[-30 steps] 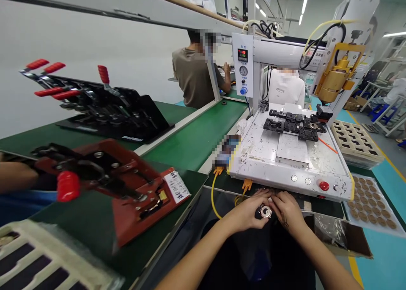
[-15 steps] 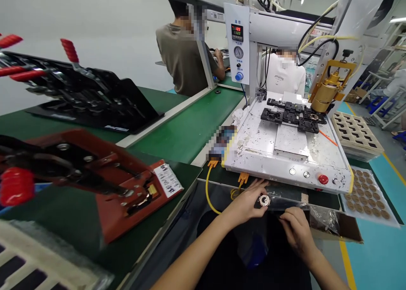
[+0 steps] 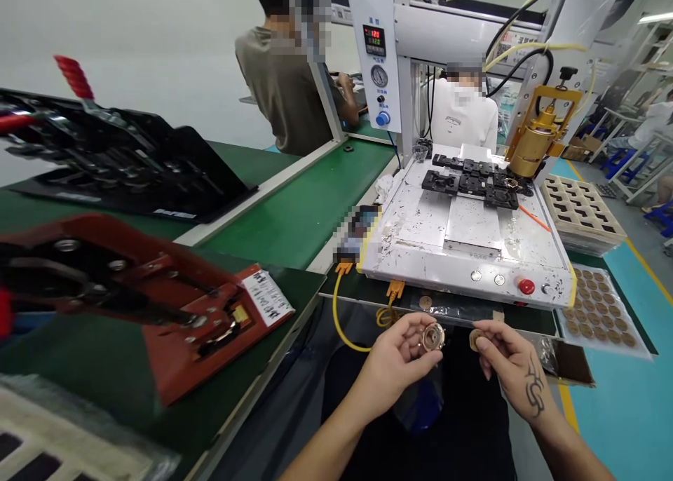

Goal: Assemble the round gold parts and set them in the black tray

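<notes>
My left hand (image 3: 402, 362) pinches a round rose-gold watch case (image 3: 433, 336) between thumb and fingers, its ring side turned toward me. Held by thumb and forefinger, a small flat brown disc (image 3: 476, 339) is in my right hand (image 3: 507, 362), just right of the watch case and apart from it. Both hands are over my lap, in front of the white bench machine (image 3: 420, 260). Another brown disc (image 3: 425, 303) lies at the bench's front edge, beyond my left hand.
Black fixtures (image 3: 473, 179) sit on the machine bed near a gold press head (image 3: 530, 148). At right are a sheet of brown discs (image 3: 599, 306) and stacked trays (image 3: 581, 214). A red toggle press (image 3: 210, 327) stands left. Yellow cable (image 3: 341, 320) hangs nearby. Two people sit beyond.
My left hand has turned and closed more around the watch case, coming slightly nearer. My right hand has risen and now shows a brown disc. The view has shifted a little.
</notes>
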A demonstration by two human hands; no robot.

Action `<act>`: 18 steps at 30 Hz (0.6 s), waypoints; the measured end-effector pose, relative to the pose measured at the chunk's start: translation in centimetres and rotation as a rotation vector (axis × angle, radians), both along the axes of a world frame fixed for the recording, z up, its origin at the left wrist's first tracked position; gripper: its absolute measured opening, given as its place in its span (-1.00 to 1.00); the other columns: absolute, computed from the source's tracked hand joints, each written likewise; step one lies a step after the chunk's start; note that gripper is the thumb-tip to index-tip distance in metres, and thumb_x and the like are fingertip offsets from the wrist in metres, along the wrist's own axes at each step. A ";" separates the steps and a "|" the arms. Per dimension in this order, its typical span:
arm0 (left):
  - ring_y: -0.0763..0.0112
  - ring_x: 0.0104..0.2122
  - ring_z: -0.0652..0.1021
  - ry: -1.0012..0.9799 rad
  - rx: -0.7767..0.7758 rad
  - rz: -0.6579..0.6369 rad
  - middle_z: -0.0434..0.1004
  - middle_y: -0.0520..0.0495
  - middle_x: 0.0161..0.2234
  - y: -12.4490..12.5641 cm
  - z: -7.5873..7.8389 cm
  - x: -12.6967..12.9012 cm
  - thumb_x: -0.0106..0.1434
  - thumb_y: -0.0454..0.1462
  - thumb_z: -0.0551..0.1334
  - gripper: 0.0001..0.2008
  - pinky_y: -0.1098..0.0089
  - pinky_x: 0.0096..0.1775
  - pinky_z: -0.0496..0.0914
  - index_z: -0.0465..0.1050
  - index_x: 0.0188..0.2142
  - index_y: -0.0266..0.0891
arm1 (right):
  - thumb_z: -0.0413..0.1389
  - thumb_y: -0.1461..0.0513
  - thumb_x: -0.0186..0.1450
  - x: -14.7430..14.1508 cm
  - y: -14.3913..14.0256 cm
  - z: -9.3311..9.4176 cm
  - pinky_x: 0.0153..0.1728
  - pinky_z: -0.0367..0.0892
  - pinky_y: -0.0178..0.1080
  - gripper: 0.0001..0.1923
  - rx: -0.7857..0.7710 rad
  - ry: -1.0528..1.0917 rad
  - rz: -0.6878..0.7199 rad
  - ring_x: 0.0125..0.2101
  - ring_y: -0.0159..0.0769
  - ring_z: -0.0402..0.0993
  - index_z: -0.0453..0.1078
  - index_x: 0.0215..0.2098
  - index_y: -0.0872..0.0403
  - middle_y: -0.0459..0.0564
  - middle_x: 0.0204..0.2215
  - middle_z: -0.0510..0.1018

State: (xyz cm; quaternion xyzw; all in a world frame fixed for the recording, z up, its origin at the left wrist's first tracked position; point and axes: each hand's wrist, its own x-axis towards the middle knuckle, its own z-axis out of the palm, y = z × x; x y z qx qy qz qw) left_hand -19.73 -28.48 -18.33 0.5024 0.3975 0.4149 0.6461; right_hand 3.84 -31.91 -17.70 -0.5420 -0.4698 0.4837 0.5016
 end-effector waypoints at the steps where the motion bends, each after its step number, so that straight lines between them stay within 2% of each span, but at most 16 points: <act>1: 0.25 -0.20 0.74 -0.116 -0.122 -0.002 0.71 -0.09 -0.14 -0.6 0.5 -0.1 0.18 -0.23 0.57 -0.51 0.27 -0.12 0.65 0.48 0.04 -0.21 | 0.39 -0.14 0.33 -0.5 0.2 0.3 -0.60 0.42 -0.26 -0.53 -0.014 0.044 0.017 -0.58 -0.36 0.41 0.63 -0.05 0.02 -0.04 -0.38 0.62; 3: 0.21 -0.18 0.77 -0.259 -0.299 0.008 0.74 -0.11 -0.12 -1.6 1.3 -0.2 0.09 -0.25 0.65 -0.44 0.27 -0.08 0.65 0.49 0.01 -0.21 | 0.43 -0.11 0.30 -1.2 0.6 0.5 -0.63 0.37 -0.29 -0.58 -0.060 0.123 0.052 -0.61 -0.39 0.39 0.60 -0.16 0.03 -0.09 -0.46 0.59; 6: 0.15 -0.08 0.78 -0.331 -0.392 0.050 0.77 -0.16 -0.08 -2.5 2.1 -0.7 0.02 -0.26 0.71 -0.38 0.27 0.02 0.63 0.55 0.03 -0.23 | 0.44 -0.07 0.32 -1.7 0.9 0.3 -0.62 0.32 -0.32 -0.61 -0.134 0.196 0.125 -0.66 -0.42 0.34 0.51 -0.26 0.04 -0.20 -0.60 0.49; 11: 0.06 0.01 0.76 -0.398 -0.418 0.074 0.77 -0.31 0.02 -3.6 2.8 -1.2 0.24 -0.03 0.60 -0.40 0.12 0.12 0.61 0.60 0.14 -0.30 | 0.37 -0.06 0.40 -1.5 0.3 0.2 -0.57 0.35 -0.30 -0.63 -0.145 0.177 0.177 -0.65 -0.39 0.39 0.49 -0.24 0.04 -0.20 -0.61 0.48; 14: -0.01 0.08 0.73 -0.438 -0.391 0.078 0.76 -0.32 0.07 -4.0 2.8 -1.1 0.29 -0.04 0.57 -0.45 0.02 0.20 0.57 0.62 0.15 -0.28 | 0.37 -0.05 0.41 -1.2 -0.2 0.5 -0.56 0.37 -0.28 -0.64 -0.150 0.169 0.190 -0.62 -0.36 0.41 0.48 -0.24 0.03 -0.19 -0.59 0.48; 18: -0.10 0.17 0.68 -0.452 -0.350 0.087 0.75 -0.31 0.08 -4.6 2.6 -0.8 0.33 -0.04 0.53 -0.48 -0.04 0.24 0.55 0.63 0.17 -0.25 | 0.32 -0.04 0.46 -1.1 -0.8 1.0 -0.58 0.32 -0.30 -0.65 -0.200 0.233 0.281 -0.62 -0.37 0.39 0.43 -0.27 0.02 -0.18 -0.57 0.47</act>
